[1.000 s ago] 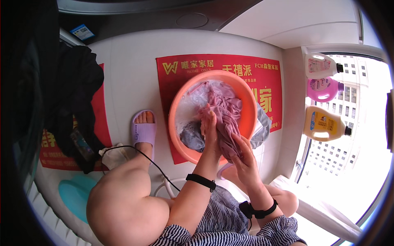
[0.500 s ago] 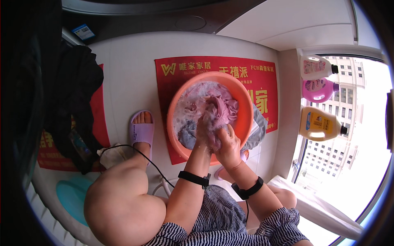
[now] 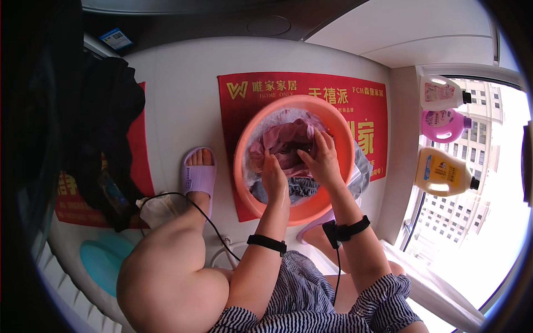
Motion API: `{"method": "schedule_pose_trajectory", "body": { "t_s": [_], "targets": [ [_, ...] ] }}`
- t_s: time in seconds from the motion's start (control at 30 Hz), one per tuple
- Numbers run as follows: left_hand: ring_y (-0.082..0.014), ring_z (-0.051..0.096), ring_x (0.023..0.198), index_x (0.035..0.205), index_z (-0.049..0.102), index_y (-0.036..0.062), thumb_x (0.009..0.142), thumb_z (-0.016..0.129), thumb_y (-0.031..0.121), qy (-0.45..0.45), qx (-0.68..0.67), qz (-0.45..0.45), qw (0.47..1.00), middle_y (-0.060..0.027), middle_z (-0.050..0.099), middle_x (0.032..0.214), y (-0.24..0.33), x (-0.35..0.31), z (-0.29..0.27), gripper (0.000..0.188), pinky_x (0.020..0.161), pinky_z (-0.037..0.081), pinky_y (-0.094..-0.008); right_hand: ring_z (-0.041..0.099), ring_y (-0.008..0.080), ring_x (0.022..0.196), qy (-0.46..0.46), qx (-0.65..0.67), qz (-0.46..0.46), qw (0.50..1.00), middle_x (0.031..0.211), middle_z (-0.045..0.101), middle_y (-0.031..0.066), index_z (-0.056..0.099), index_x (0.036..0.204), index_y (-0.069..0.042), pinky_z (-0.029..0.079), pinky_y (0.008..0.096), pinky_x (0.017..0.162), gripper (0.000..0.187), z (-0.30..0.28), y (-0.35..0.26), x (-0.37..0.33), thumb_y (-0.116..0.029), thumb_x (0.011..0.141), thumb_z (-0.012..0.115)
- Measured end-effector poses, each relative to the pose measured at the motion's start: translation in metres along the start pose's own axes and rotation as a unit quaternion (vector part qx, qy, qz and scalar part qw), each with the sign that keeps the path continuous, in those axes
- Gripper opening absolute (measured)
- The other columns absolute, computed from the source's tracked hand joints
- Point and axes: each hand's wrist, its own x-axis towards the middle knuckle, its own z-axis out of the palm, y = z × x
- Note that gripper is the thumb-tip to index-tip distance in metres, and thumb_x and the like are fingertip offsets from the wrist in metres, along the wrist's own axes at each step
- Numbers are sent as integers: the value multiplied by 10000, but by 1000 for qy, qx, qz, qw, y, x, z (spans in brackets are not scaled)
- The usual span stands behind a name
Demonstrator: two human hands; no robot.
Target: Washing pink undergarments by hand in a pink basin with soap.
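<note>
A wet dusty-pink garment [image 3: 286, 145] is spread between my hands over an orange basin [image 3: 240, 161] of sudsy water. My left hand [image 3: 274, 176] is closed on its near left edge. At the right, my right hand [image 3: 323, 161] grips the garment's edge with its fingers, the thumb stretched towards the middle. A dark fold opens in the cloth between the two hands. Below it in the basin lies a grey-blue cloth [image 3: 294, 188], partly hidden by the pink garment and my left hand.
The basin stands on a red mat [image 3: 230, 111]. White, pink and yellow jugs [image 3: 444, 172] line the windowsill at right. Dark clothing [image 3: 111, 94] hangs at left above a teal basin [image 3: 100, 261]. Grey fabric [image 3: 361, 172] lies right of the orange basin. A black cable [image 3: 208, 222] crosses my leg.
The pink garment was bunched and squeezed between both hands, held together. Now the hands are apart and the cloth is spread out between them. The view has shifted slightly.
</note>
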Motion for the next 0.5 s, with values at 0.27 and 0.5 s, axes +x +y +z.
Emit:
{"method": "schedule_pose_trajectory", "body": {
  "t_s": [0.27,0.5],
  "targets": [
    [-289,381,1395,1506,294,21,976,407,113,-58,104,62,991,-186,337,1540,-32,33,-28,550,1110,335,-341,222,477,1425,-202,-133,-83,967,1559,259,207,373,1491,-289,288,590,1102,679,101,10,-23,-296,859,618],
    [-198,637,964,1158,660,-28,875,523,46,-55,161,129,977,-127,697,1081,-53,37,-40,323,903,464,-298,575,373,1125,-215,-148,-39,965,1221,556,153,585,1219,-132,507,449,872,409,93,-4,17,-150,811,604]
  ]
}}
